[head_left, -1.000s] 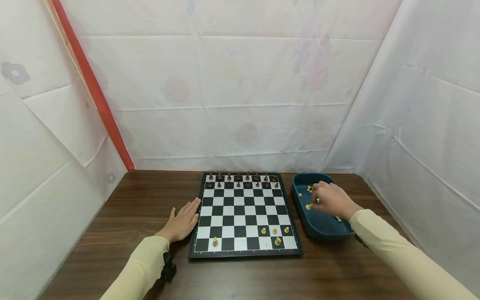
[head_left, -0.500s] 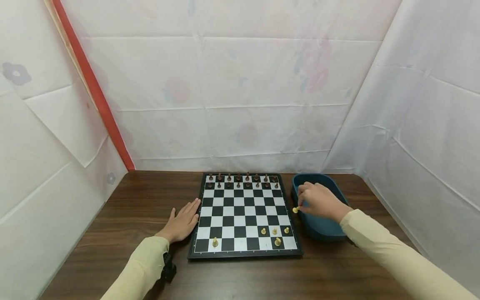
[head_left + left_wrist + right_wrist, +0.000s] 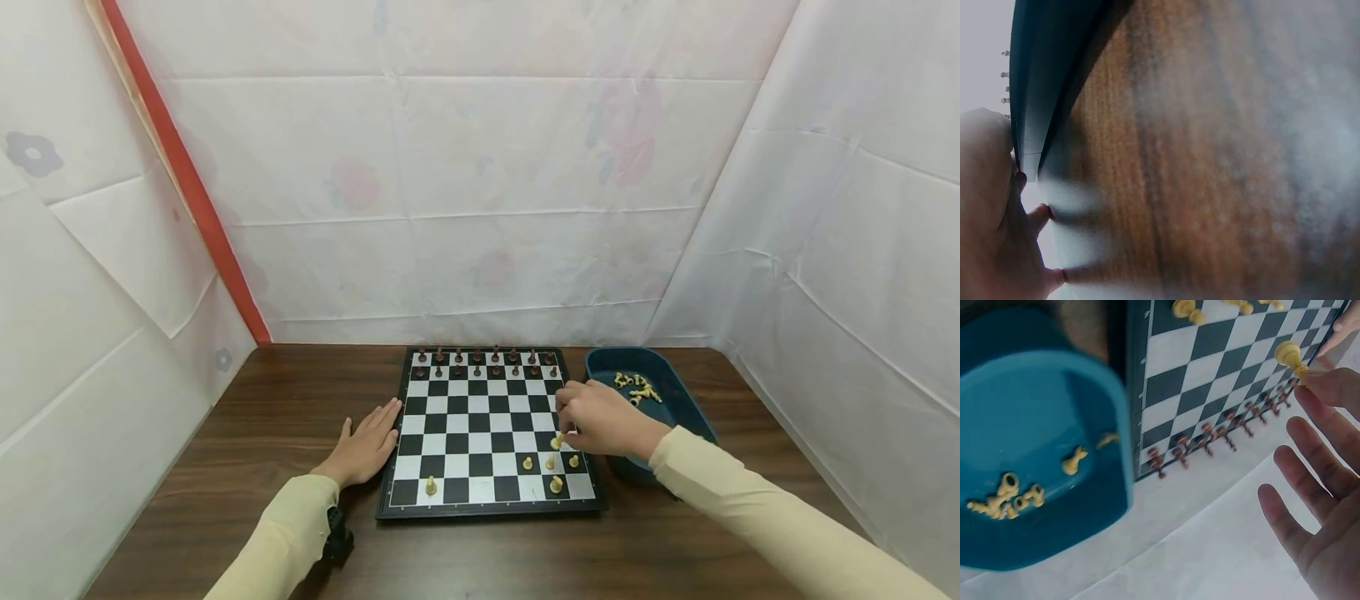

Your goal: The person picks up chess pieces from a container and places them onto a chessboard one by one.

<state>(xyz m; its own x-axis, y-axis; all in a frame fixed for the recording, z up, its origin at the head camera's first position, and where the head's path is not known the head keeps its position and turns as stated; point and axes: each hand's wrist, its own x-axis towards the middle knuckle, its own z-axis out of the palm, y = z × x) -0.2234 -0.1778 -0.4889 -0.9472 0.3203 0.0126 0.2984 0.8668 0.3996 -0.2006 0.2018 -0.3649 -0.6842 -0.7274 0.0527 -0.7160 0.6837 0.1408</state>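
Observation:
My right hand (image 3: 603, 417) pinches a cream chess piece (image 3: 1290, 357) between thumb and index finger, over the right side of the chessboard (image 3: 477, 440). In the right wrist view its other fingers are spread. My left hand (image 3: 365, 442) lies with fingers straight along the board's left edge; the left wrist view shows its fingertips at the table beside the board's dark side. Dark brown chess pieces (image 3: 477, 356) fill the two far rows. Several cream pieces (image 3: 556, 484) stand at the near right, and another cream chess piece (image 3: 431, 485) stands at the near left.
To the right of the board stands a blue tray (image 3: 686, 400) with several cream pieces (image 3: 639, 388) lying loose in it, partly behind my right forearm. Under everything is a dark wooden table (image 3: 300, 383), walled by white sheets at back and sides.
My right hand has lifted a cream chess piece out of the blue tray and carried it left over the board. My left hand has stayed in place.

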